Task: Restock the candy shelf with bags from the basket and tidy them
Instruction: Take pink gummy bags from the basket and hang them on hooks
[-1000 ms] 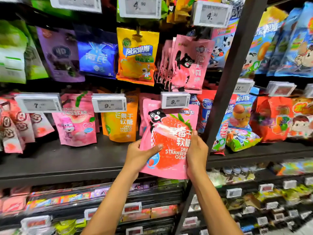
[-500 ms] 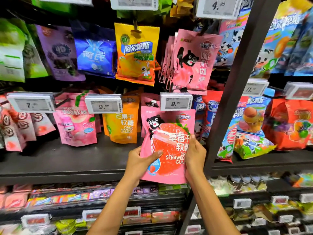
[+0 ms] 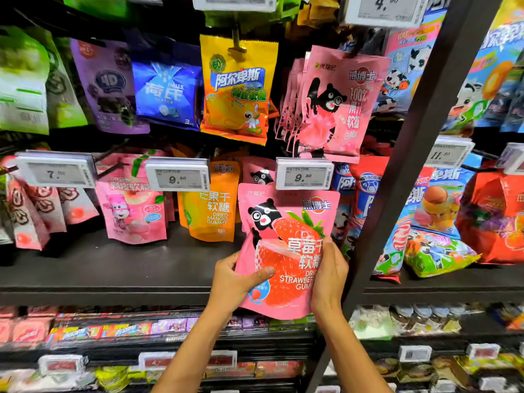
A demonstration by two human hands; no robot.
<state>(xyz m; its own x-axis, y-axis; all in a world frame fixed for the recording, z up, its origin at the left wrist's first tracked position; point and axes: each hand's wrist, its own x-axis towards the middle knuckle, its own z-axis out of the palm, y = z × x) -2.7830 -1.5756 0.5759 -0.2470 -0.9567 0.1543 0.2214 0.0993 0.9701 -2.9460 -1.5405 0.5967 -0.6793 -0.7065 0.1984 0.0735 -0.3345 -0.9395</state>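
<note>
I hold a pink dried strawberry gummy bag (image 3: pixel 283 236) upright in front of the dark shelf (image 3: pixel 113 268). My left hand (image 3: pixel 235 282) grips its lower left edge, thumb across the front. My right hand (image 3: pixel 329 273) clasps its right edge. The bag's top sits just below the 9.90 price tag (image 3: pixel 303 173). Behind it another pink bag of the same kind (image 3: pixel 256 173) hangs, mostly hidden. The basket is out of view.
An orange dried mango gummy bag (image 3: pixel 211 205) and a pink peach bag (image 3: pixel 131 211) hang to the left. A dark upright post (image 3: pixel 411 165) stands close on the right. Pink bear bags (image 3: pixel 337 103) hang above. Lower shelves hold small candy packs.
Both hands have carried the strawberry bag slightly up and in toward the shelf, under the 9.90 tag. The camera has moved closer.
</note>
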